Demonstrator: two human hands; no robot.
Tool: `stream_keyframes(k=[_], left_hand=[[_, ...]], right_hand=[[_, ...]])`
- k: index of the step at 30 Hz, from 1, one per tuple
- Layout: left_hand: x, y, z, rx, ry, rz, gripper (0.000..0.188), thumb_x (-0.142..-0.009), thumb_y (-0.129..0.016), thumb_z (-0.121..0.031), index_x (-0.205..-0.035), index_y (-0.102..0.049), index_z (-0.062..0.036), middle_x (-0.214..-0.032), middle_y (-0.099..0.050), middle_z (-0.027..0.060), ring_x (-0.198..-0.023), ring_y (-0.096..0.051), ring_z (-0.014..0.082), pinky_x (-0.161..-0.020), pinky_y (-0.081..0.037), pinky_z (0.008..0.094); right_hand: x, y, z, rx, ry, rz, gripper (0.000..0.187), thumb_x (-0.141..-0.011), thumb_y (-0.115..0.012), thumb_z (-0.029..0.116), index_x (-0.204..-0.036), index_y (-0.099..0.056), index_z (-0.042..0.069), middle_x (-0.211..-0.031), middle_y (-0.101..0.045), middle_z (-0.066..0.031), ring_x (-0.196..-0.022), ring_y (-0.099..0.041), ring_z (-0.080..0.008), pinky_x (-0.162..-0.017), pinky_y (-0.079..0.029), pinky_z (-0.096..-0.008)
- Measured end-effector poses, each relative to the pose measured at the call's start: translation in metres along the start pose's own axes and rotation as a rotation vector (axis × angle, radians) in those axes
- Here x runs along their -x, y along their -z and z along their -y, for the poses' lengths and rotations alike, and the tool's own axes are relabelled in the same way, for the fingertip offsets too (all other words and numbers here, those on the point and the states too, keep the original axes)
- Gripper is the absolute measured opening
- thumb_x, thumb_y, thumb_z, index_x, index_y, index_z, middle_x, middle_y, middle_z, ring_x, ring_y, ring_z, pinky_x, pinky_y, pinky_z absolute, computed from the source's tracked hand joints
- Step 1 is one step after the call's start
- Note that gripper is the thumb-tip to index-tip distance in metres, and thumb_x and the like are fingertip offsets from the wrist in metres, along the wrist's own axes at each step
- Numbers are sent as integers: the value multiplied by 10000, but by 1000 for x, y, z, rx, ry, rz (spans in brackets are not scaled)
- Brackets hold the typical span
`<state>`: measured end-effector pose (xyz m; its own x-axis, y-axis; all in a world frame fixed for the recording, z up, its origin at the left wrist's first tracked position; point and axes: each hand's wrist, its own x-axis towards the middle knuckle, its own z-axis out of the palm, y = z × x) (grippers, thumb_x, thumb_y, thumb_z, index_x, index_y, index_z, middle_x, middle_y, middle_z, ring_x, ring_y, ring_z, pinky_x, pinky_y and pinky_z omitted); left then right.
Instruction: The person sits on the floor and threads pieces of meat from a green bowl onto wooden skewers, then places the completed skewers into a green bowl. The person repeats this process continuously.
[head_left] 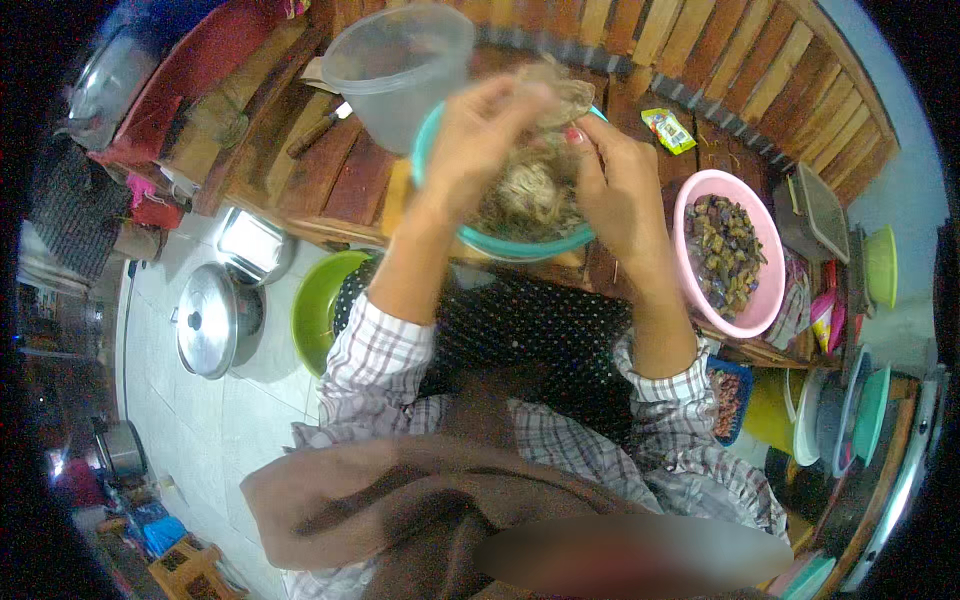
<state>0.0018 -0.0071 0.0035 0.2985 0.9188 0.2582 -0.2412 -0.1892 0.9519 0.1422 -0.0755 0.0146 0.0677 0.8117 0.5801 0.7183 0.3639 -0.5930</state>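
Note:
Above the turquoise basin [421, 150], both hands are raised around a pale brown, thin, ragged piece [562, 96] whose kind I cannot make out. My left hand [485, 130] is closed at its left side, the fingertips smeared by motion. My right hand [622, 185] pinches its right edge between thumb and fingers; red shows on a nail. Inside the basin lies a heap of stringy, beige-brown material [535, 190], partly hidden by my hands.
Behind the basin, left, stands a clear plastic tub [400, 70], with a knife [320, 130] beside it. To the right are a yellow-green packet [668, 131] and a pink basin [690, 190] of dark chopped pieces. A lidded pot [207, 320] and green basin [318, 310] stand lower left.

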Motion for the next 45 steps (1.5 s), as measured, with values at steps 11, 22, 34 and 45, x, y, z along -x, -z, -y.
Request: stream_keyframes(k=[11,22,34,45], left_hand=[[-1,20,-10,-189,-166,-142,259,-870,-624,-91,-1095,-665,31,-1007,-704,85,-899,-656,143,-812,-516,262],[3,8,-7,-541,-395,-223,240,-867,-587,-84,-1072,-698,-29,-1014,-713,124,-942,-673,182,-860,-505,318],[7,-2,-1,-709,-406,-114,257,-849,-605,-117,-1077,-697,-42,-983,-707,159,-932,-690,243,-839,-516,333],[-15,22,2,-734,-368,-300,251,-852,-641,-147,-1054,-695,-9,-911,-718,139,-835,-680,170,-781,-521,313]], right_hand=[[5,13,-7,7,20,174,190,-938,-501,95,-1063,-617,12,-805,-635,-182,-710,-632,-262,-657,-472,-352],[11,-3,4,113,-82,123,118,-926,-498,54,-1016,-574,64,-889,-635,-212,-846,-592,-448,-670,-462,-468],[16,-8,-4,230,25,6,95,-879,-528,38,-962,-572,53,-754,-604,-243,-688,-578,-462,-582,-424,-538],[-1,24,-16,247,-82,249,130,-920,-515,125,-916,-599,25,-833,-623,-217,-806,-611,-407,-688,-468,-445]])
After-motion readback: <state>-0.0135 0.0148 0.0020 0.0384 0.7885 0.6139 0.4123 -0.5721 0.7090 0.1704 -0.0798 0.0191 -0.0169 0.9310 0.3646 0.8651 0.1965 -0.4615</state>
